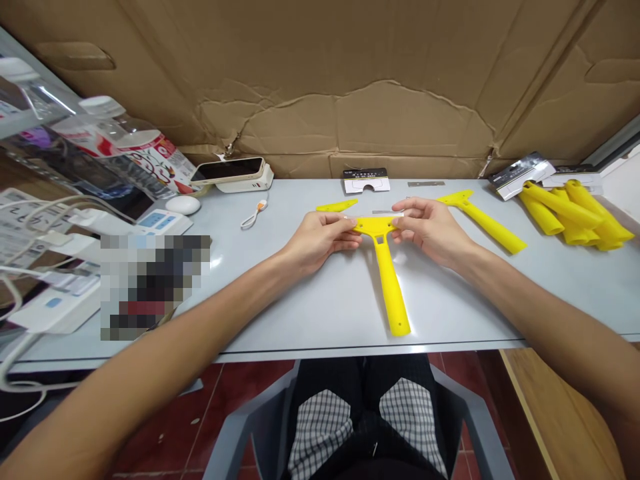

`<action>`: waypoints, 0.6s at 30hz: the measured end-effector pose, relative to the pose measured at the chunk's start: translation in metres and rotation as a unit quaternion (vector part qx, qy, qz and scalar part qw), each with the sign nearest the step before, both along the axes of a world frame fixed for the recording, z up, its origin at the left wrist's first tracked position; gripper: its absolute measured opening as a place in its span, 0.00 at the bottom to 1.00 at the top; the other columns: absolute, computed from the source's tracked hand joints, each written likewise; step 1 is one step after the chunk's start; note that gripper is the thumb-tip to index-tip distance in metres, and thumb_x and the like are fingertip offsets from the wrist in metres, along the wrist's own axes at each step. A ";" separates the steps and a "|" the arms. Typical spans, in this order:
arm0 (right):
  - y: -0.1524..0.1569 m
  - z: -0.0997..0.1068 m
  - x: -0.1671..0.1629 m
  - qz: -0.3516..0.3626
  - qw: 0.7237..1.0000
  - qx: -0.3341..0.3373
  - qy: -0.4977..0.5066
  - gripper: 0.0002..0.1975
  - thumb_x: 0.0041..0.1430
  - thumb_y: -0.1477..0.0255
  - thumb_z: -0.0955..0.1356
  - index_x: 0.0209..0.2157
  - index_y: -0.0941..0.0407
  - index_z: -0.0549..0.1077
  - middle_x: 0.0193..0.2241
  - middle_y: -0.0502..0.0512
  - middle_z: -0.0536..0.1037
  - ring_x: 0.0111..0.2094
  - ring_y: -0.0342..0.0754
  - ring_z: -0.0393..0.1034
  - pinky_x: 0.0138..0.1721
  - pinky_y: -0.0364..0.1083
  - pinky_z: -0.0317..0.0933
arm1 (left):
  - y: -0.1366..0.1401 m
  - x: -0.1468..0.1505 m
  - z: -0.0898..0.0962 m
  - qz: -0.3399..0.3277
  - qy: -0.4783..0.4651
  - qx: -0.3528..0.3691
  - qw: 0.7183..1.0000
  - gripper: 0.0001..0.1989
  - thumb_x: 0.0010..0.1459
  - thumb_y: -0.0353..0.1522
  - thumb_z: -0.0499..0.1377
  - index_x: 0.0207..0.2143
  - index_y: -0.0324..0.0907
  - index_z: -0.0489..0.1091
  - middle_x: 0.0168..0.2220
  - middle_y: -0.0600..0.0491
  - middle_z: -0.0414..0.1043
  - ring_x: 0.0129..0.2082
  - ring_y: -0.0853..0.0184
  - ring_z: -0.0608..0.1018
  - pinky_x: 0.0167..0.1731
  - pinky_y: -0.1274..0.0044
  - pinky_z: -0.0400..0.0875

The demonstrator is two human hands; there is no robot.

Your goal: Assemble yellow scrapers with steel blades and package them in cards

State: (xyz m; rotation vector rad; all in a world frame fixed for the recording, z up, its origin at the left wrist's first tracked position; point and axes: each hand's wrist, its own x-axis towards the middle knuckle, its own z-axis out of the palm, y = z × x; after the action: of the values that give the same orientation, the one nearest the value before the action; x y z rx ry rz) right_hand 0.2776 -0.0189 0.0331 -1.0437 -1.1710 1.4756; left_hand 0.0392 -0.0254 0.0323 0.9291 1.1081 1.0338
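A yellow T-shaped scraper (389, 280) is held over the table, its long handle pointing towards me. My left hand (320, 240) pinches the left end of its wide head, and my right hand (427, 230) grips the right end. Along the head's far edge a thin pale strip shows, partly hidden by my fingers. Just beyond my left hand lies a loose yellow head piece (337, 206). Another yellow scraper (490, 223) rests beside my right hand. A flat metal blade (426, 184) lies farther back.
A black-and-white card (366, 180) stands near the cardboard wall (400, 87). Several yellow handles (575, 213) are piled at right by packaging cards (523, 175). At left are a phone (230, 170), a white mouse (183, 205), bottles (145, 157) and a power strip (60, 310) with cables.
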 end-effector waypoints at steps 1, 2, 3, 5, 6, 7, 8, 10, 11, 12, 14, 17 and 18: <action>0.000 0.000 0.000 0.000 1.000 -0.002 -0.001 0.14 0.54 0.81 0.81 0.42 0.57 0.82 0.29 0.51 0.82 0.27 0.46 0.83 0.35 0.45 0.80 | 0.000 0.000 0.000 -0.001 -0.001 0.001 1.000 0.08 0.67 0.25 0.71 0.32 0.34 0.85 0.32 0.41 0.86 0.30 0.67 0.85 0.37 0.75 0.83; 0.000 0.000 0.000 0.001 1.000 -0.003 -0.004 0.14 0.54 0.81 0.81 0.42 0.56 0.82 0.30 0.51 0.82 0.28 0.46 0.83 0.35 0.45 0.80 | 0.000 0.000 -0.001 -0.002 0.000 0.001 1.000 0.07 0.67 0.25 0.71 0.33 0.34 0.85 0.33 0.41 0.86 0.30 0.66 0.86 0.37 0.75 0.84; 0.000 0.001 0.000 0.002 1.000 -0.004 -0.006 0.14 0.55 0.81 0.81 0.41 0.56 0.82 0.30 0.51 0.82 0.28 0.46 0.83 0.35 0.45 0.81 | 0.001 -0.001 -0.002 -0.003 0.000 -0.002 1.000 0.07 0.67 0.25 0.71 0.33 0.33 0.85 0.33 0.40 0.86 0.31 0.66 0.86 0.38 0.74 0.84; 0.001 0.000 0.001 0.003 1.000 -0.003 -0.010 0.14 0.54 0.80 0.82 0.41 0.56 0.82 0.30 0.51 0.82 0.28 0.46 0.82 0.36 0.46 0.81 | 0.003 -0.003 -0.004 -0.012 0.005 -0.012 1.000 0.05 0.67 0.25 0.72 0.35 0.33 0.86 0.35 0.38 0.87 0.31 0.65 0.86 0.39 0.72 0.84; 0.001 0.000 0.001 0.003 1.000 -0.002 -0.010 0.15 0.54 0.80 0.82 0.42 0.56 0.82 0.30 0.51 0.82 0.28 0.46 0.82 0.36 0.46 0.81 | 0.004 -0.004 -0.005 -0.019 0.008 -0.020 1.000 0.05 0.67 0.26 0.72 0.36 0.33 0.86 0.36 0.38 0.87 0.31 0.64 0.86 0.39 0.72 0.84; 0.002 0.000 0.002 0.002 1.000 -0.001 -0.010 0.15 0.54 0.80 0.82 0.42 0.56 0.82 0.30 0.51 0.82 0.28 0.46 0.82 0.36 0.46 0.80 | 0.005 -0.005 -0.006 -0.027 0.012 -0.028 0.999 0.05 0.67 0.27 0.72 0.37 0.33 0.86 0.36 0.37 0.87 0.30 0.64 0.86 0.39 0.71 0.84; 0.002 -0.001 0.002 0.001 1.000 -0.001 -0.010 0.16 0.53 0.80 0.82 0.42 0.56 0.82 0.29 0.50 0.82 0.28 0.46 0.82 0.35 0.46 0.80 | 0.006 -0.006 -0.007 -0.035 0.016 -0.034 0.999 0.06 0.68 0.28 0.72 0.36 0.34 0.86 0.36 0.38 0.87 0.30 0.64 0.86 0.38 0.71 0.84; 0.003 -0.002 0.002 0.001 1.000 -0.001 -0.010 0.16 0.53 0.80 0.82 0.42 0.56 0.82 0.29 0.50 0.82 0.27 0.45 0.82 0.35 0.45 0.80 | 0.007 -0.006 -0.008 -0.044 0.022 -0.038 0.998 0.07 0.68 0.29 0.72 0.35 0.34 0.85 0.34 0.39 0.87 0.29 0.65 0.85 0.37 0.71 0.83; 0.002 -0.002 0.002 0.001 1.000 0.000 -0.011 0.15 0.54 0.80 0.82 0.41 0.56 0.82 0.28 0.50 0.82 0.27 0.45 0.81 0.35 0.45 0.80 | 0.007 -0.006 -0.008 -0.043 0.024 -0.035 0.998 0.08 0.68 0.29 0.72 0.34 0.35 0.85 0.33 0.39 0.86 0.28 0.65 0.84 0.36 0.72 0.83; 0.002 -0.002 0.002 0.003 1.000 -0.001 -0.013 0.15 0.54 0.80 0.82 0.42 0.55 0.82 0.28 0.50 0.82 0.27 0.45 0.81 0.34 0.45 0.79 | 0.006 -0.006 -0.008 -0.040 0.025 -0.030 0.998 0.08 0.67 0.29 0.72 0.33 0.34 0.85 0.32 0.40 0.86 0.27 0.66 0.83 0.35 0.72 0.82; 0.003 0.000 0.001 0.012 1.000 -0.006 -0.027 0.14 0.56 0.80 0.81 0.42 0.55 0.81 0.29 0.53 0.84 0.28 0.46 0.82 0.35 0.45 0.79 | 0.005 -0.004 -0.007 -0.030 0.029 -0.020 0.999 0.07 0.67 0.27 0.72 0.33 0.34 0.85 0.31 0.41 0.85 0.26 0.67 0.82 0.33 0.74 0.81; 0.007 0.007 0.008 0.037 0.993 0.008 -0.116 0.10 0.63 0.73 0.80 0.43 0.54 0.80 0.28 0.56 0.85 0.29 0.51 0.83 0.32 0.49 0.78 | 0.003 -0.004 -0.005 -0.016 0.044 -0.013 0.999 0.06 0.66 0.27 0.72 0.33 0.34 0.85 0.29 0.43 0.85 0.25 0.68 0.82 0.31 0.75 0.80; 0.010 0.010 0.013 0.034 0.984 0.035 -0.172 0.08 0.66 0.68 0.79 0.43 0.54 0.81 0.27 0.56 0.85 0.27 0.52 0.82 0.31 0.51 0.77 | 0.003 -0.004 -0.005 -0.013 0.049 -0.010 0.999 0.06 0.65 0.27 0.72 0.33 0.34 0.85 0.29 0.43 0.84 0.25 0.68 0.82 0.31 0.76 0.80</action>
State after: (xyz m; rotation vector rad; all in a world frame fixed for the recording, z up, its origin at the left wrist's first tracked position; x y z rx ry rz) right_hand 0.2905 -0.0087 0.0432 -1.2548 -1.5033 1.3280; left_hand 0.0351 -0.0224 0.0273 0.9845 1.1833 0.9633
